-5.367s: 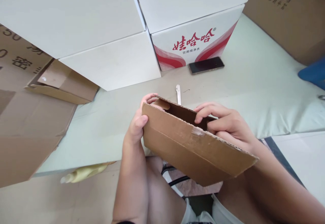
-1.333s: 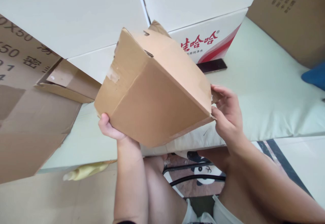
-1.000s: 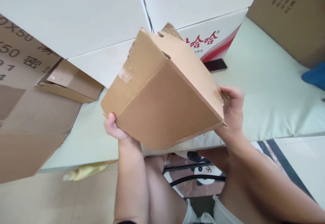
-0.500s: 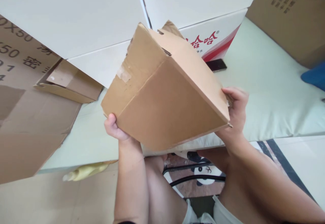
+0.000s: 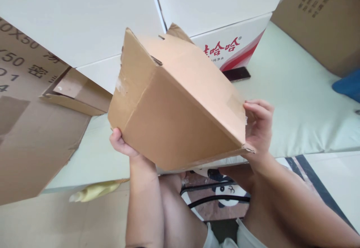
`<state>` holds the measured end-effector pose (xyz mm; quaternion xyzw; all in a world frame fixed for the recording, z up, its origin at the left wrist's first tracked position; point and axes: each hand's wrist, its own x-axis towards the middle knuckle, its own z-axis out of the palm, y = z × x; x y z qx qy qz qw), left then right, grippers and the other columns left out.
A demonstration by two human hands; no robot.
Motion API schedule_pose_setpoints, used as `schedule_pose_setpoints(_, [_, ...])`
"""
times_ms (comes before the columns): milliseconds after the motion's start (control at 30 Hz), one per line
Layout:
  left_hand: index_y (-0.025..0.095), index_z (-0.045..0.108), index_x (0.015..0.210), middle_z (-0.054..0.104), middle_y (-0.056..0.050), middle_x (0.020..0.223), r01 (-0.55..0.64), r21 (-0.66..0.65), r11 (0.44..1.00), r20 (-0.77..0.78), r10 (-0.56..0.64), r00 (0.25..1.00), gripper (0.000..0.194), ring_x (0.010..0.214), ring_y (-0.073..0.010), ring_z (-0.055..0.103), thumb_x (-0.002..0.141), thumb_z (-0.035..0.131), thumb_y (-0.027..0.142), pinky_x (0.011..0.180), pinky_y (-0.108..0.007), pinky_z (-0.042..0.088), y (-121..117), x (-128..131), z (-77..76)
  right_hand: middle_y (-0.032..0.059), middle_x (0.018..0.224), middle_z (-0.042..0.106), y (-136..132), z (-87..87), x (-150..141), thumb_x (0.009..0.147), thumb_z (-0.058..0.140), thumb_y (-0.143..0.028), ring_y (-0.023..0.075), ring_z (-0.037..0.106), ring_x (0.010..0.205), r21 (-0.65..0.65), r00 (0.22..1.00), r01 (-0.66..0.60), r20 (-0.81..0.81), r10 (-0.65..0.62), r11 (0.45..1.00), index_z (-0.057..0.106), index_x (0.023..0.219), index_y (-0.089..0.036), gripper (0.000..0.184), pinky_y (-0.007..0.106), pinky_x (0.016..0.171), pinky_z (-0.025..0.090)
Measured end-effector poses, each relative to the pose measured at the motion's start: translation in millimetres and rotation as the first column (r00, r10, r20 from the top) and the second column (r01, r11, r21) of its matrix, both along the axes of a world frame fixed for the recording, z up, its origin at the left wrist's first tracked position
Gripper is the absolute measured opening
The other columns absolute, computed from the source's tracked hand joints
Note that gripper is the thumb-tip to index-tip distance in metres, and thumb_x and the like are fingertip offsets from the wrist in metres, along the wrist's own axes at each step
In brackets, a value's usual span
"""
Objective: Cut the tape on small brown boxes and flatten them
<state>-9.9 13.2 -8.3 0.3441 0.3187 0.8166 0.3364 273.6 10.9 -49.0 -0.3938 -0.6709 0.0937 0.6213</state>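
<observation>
A brown cardboard box (image 5: 180,117) is held up tilted in front of me, above the pale green padded surface. One flap stands out at its upper left, and another flap shows at the back. My left hand (image 5: 122,143) grips the lower left edge, thumb on the outside and the other fingers hidden behind. At the right end, my right hand (image 5: 258,128) is closed on the box's edge, fingertips at the upper side and palm near the lower corner. The inside of the box is out of sight.
Behind stand large white cartons (image 5: 233,49), one with red lettering. A black phone (image 5: 237,74) lies before them on the green padded surface (image 5: 298,117). Big brown cartons (image 5: 53,135) stand left, another brown carton (image 5: 317,27) right, beside a blue object (image 5: 347,87).
The box has turned and shifted slightly left, showing more of its upper side. My left hand has moved a little left with it, and my right hand's fingers have shifted at the right edge.
</observation>
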Motion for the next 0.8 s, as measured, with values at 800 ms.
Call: schedule_pose_setpoints(800, [0.029, 0.075, 0.092, 0.075, -0.001, 0.109, -0.034, -0.092, 0.995, -0.04, 0.03, 0.999, 0.029, 0.117, -0.0271, 0.066, 0.081, 0.06, 0.05, 0.097, -0.036, 0.052, -0.6, 0.2, -4.9, 0.0096, 0.128, 0.051, 0.1, -1.0, -3.2, 0.074, 0.082, -0.061, 0.0333, 0.055, 0.125, -0.229, 0.996, -0.033, -0.093, 0.012, 0.973, 0.053, 0.128, -0.032, 0.067, 0.059, 0.111, 0.045])
